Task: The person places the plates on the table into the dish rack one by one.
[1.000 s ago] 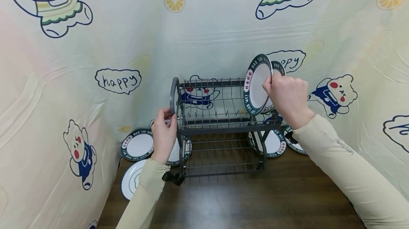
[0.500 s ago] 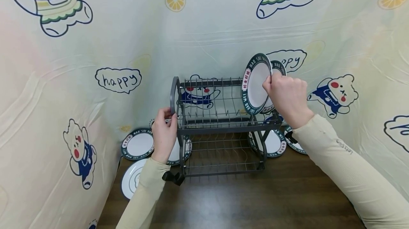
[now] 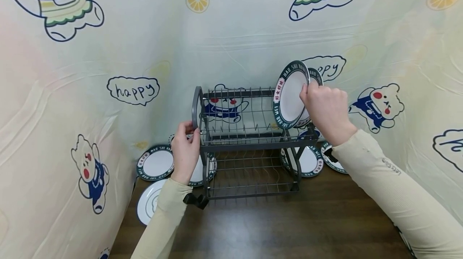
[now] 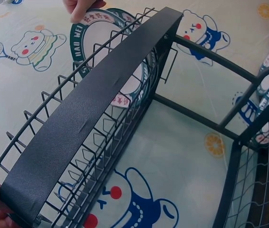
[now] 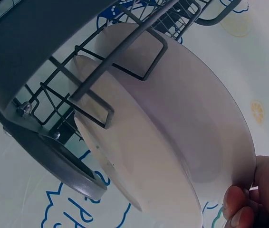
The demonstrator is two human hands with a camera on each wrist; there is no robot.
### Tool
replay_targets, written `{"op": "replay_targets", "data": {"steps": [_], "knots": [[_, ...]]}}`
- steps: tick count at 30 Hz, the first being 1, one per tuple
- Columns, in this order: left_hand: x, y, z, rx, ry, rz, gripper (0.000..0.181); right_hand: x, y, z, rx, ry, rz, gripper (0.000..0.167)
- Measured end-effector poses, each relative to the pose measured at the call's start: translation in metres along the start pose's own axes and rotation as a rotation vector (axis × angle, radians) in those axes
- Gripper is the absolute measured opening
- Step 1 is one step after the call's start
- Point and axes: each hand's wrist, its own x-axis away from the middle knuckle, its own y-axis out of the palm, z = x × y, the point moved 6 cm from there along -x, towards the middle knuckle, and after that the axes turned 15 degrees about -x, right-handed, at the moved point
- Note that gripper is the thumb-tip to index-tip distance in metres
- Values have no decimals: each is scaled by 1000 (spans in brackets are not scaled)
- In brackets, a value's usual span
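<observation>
A grey two-tier dish rack [image 3: 258, 145] stands on the table. My left hand [image 3: 185, 150] grips the upright at its left end, thumb and fingers around the bar. At the upper tier's right side, my right hand [image 3: 325, 110] pinches the rim of a white plate [image 3: 292, 96] with a green lettered border. That plate stands on edge, its lower part among the wires. Behind it, another green-rimmed plate [image 3: 316, 76] is upright in the rack. In the right wrist view, the held plate's back [image 5: 206, 128] leans apart from the neighbouring plate [image 5: 134, 152].
More green-rimmed plates lie on the brown table [image 3: 253, 227]: one at the left [image 3: 156, 163], others partly behind the rack, and one at the right [image 3: 333, 160]. A plain white plate [image 3: 147, 202] is partly under the left forearm. A printed curtain [image 3: 231, 42] hangs behind.
The held plate has tilted slightly left, its face turning a little more toward the head camera. The right hand shifts only slightly; the left hand stays on the rack.
</observation>
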Motion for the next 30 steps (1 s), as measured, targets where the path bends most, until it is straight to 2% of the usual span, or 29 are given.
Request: {"op": "replay_targets", "data": {"steps": [8, 15, 30], "knots": [[1, 0, -2, 4, -4, -1, 25, 2, 0, 0, 9, 24, -5, 47], [1, 2, -3, 10, -9, -10, 25, 3, -4, 3, 14, 70, 21, 49], [0, 1, 0, 1, -2, -2, 25, 5, -1, 4, 3, 17, -15, 50]]}}
